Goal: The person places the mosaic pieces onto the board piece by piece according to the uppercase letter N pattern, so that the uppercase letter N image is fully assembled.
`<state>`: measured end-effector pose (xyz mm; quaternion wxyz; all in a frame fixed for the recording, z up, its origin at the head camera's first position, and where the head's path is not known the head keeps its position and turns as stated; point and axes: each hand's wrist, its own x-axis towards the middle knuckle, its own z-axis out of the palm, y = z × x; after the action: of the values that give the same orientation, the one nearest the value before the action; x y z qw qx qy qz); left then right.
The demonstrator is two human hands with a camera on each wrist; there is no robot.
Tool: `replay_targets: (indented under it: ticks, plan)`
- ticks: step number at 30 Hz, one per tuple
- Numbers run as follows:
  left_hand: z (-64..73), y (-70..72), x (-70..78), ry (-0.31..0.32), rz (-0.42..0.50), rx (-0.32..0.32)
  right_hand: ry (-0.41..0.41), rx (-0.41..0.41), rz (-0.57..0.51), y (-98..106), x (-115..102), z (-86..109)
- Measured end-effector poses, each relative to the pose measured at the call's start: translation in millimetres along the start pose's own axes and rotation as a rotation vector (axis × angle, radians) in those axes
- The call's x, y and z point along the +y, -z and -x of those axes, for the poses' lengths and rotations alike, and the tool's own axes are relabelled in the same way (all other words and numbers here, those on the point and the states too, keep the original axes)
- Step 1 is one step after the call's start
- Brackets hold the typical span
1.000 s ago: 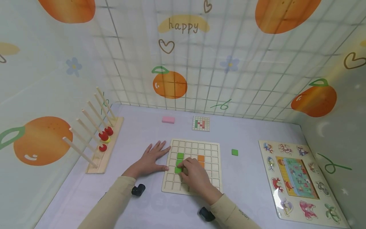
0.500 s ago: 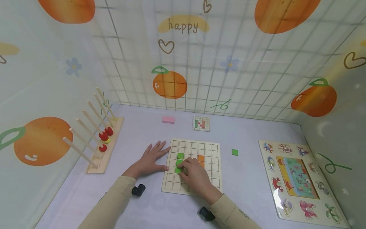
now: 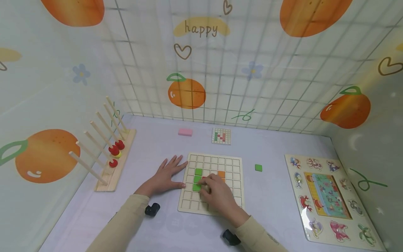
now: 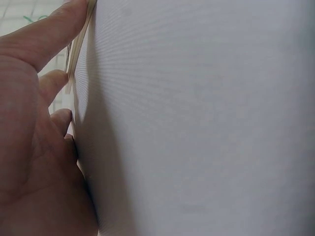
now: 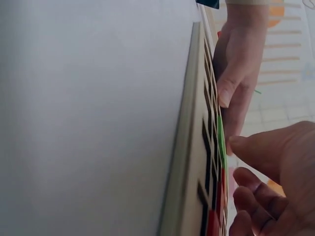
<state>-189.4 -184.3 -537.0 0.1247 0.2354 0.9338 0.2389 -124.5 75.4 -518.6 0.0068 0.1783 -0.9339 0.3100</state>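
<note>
A square wooden grid board [image 3: 210, 160] lies on the table, with a column of green tiles [image 3: 198, 172] in its left part and orange tiles [image 3: 221, 174] further right. My left hand [image 3: 163, 177] is spread flat at the board's left side, thumb and forefinger at its edge. My right hand [image 3: 218, 193] is over the board's middle, fingers loosely bent, a fingertip right at the green column. In the right wrist view, thumb and fingers are apart above the green tiles [image 5: 221, 140], and red tiles [image 5: 212, 223] show nearby. The right hand covers part of the grid.
A loose green tile [image 3: 258, 168] lies right of the board. Behind it are a small pattern card [image 3: 221, 136] and a pink block [image 3: 185, 132]. A wooden peg rack [image 3: 121, 166] with beads stands left; a sea-animal puzzle [image 3: 324, 196] lies right.
My right hand has shifted slightly right and toward me, uncovering more of the green column and a bit of red beside it. The left hand has stayed in place.
</note>
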Motion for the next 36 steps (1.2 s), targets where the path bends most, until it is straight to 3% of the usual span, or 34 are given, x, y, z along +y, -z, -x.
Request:
replay_targets:
  ticks: [14,36]
  plan:
    - [0.0,0.5,2.1,0.021,0.012,-0.004,-0.125,0.056,-0.001,26,26,18.9]
    - [0.2,-0.8,-0.5,0.0,0.019,0.011,-0.358,0.106,0.023,75,103,31.7]
